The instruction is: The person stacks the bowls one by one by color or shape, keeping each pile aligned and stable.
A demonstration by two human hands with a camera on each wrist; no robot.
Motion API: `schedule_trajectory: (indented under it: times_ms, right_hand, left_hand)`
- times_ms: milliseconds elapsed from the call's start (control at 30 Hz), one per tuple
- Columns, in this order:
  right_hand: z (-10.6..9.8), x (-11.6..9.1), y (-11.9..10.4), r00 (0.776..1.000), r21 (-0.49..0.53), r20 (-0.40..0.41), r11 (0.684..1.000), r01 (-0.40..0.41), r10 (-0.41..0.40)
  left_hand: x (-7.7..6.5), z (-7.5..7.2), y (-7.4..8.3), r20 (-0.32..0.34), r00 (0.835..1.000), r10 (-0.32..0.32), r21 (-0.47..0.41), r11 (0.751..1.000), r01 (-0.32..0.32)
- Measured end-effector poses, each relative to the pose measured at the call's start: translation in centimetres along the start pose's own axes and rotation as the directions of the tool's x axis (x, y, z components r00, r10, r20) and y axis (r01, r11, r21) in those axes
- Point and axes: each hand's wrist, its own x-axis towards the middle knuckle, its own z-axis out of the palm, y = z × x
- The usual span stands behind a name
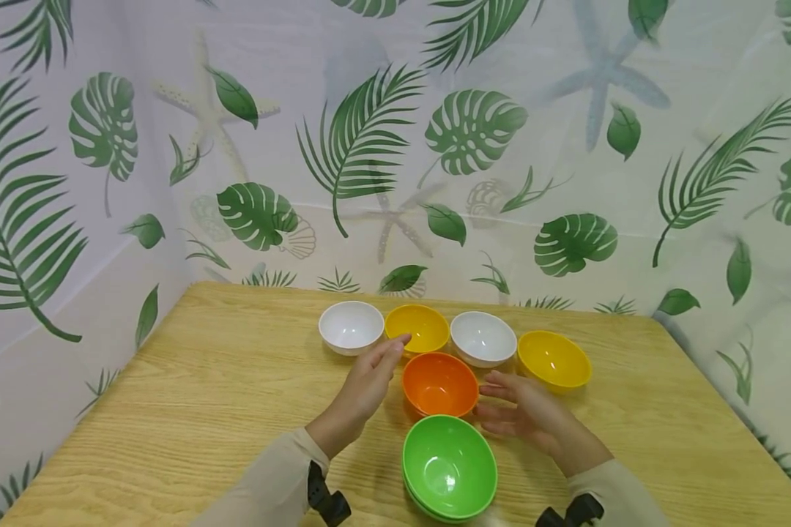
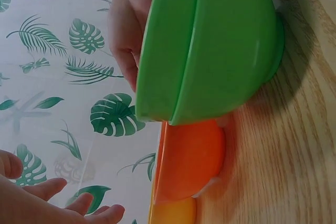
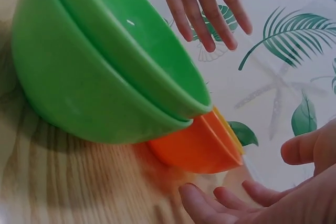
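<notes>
An orange bowl point(image 1: 440, 386) stands in the middle of the table, between my two hands. My left hand point(image 1: 364, 391) hovers at its left side with the fingers extended and nothing in them. On its right side my right hand point(image 1: 530, 411) is held with spread, slightly bent fingers, also holding nothing. Whether the right fingertips touch the orange bowl, I cannot tell. Nearest to me, just in front of the orange bowl, are two nested green bowls point(image 1: 450, 466); both their rims show in the right wrist view, where the green stack point(image 3: 100, 77) looms large.
Behind the orange bowl runs a row: a white bowl point(image 1: 351, 327), a yellow bowl point(image 1: 417, 327), another white bowl point(image 1: 483, 338) and another yellow bowl point(image 1: 554, 359). They stand on a wood-grain table point(image 1: 204, 395). A leaf-patterned curtain point(image 1: 382, 146) hangs behind the table.
</notes>
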Motion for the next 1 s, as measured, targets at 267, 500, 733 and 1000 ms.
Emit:
schedule_trajectory:
  times_ms: [267,500,733,1000]
  right_hand:
    - [0.1,1.3,1.2,0.997,0.056,0.063,0.997,-0.051,0.048]
    - [0.2,2.0,2.2,0.988,0.07,0.157,0.997,-0.021,0.01]
    - [0.1,2.2,2.5,0.98,0.097,0.197,0.995,-0.008,-0.011]
    - [0.1,2.2,2.5,0.979,0.113,0.204,0.994,-0.013,-0.011]
  left_hand:
    - [0.2,0.1,-0.5,0.004,0.999,-0.053,0.024,0.998,0.053]
    - [0.3,0.1,-1.0,0.015,0.997,-0.074,0.015,0.997,0.074]
    - [0.5,0.1,-1.6,0.029,0.991,-0.127,-0.018,0.992,0.128]
    - [0.7,0.3,-2.4,0.06,0.986,-0.158,-0.066,0.985,0.162]
